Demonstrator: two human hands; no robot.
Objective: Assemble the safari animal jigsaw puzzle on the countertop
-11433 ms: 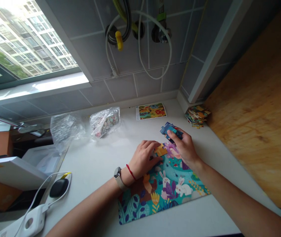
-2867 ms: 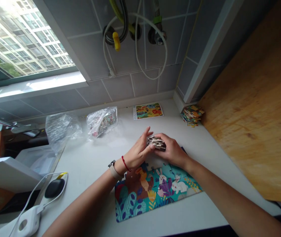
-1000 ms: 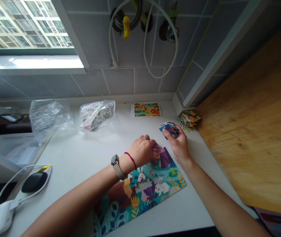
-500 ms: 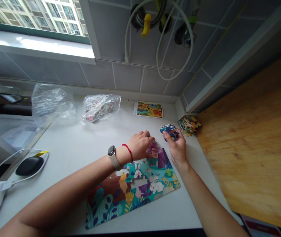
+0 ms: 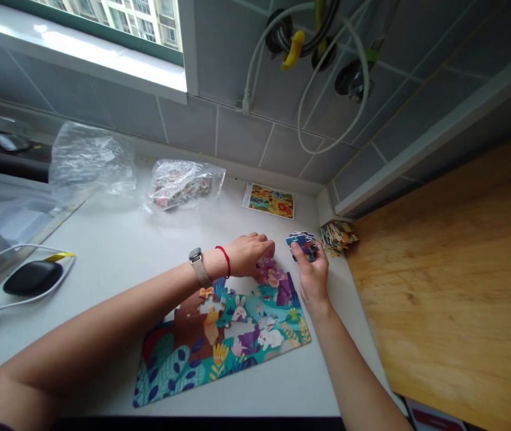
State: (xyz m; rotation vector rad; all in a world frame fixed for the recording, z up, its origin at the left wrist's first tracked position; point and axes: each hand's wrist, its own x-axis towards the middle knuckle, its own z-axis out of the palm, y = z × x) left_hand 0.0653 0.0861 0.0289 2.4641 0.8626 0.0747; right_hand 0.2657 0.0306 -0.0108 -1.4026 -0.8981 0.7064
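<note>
A partly assembled jigsaw puzzle (image 5: pixel 219 353) lies on the white counter, with teal, brown and purple animal scenes and gaps in its middle and upper part. At its top edge, my left hand (image 5: pixel 251 254) has bent fingers closed around a pink-purple puzzle piece (image 5: pixel 265 266); the fingertips partly hide it. A red cord and a watch are on that wrist. Right of the puzzle and above the counter, my right hand (image 5: pixel 313 272) grips a small stack of dark blue puzzle pieces (image 5: pixel 301 244), thumb on top.
Beyond my right hand stands a pile of puzzle pieces (image 5: pixel 338 236) by the wooden board (image 5: pixel 444 281). A picture card (image 5: pixel 269 200) lies near the tiled wall. Clear plastic bags (image 5: pixel 186 184), one holding pieces, rest at the back. A black oval device (image 5: pixel 33 278) and white cable are at left.
The camera view has tilted and shifted slightly. My left hand stays at the puzzle's top edge, its fingers moving a little; the right hand keeps the stack.
</note>
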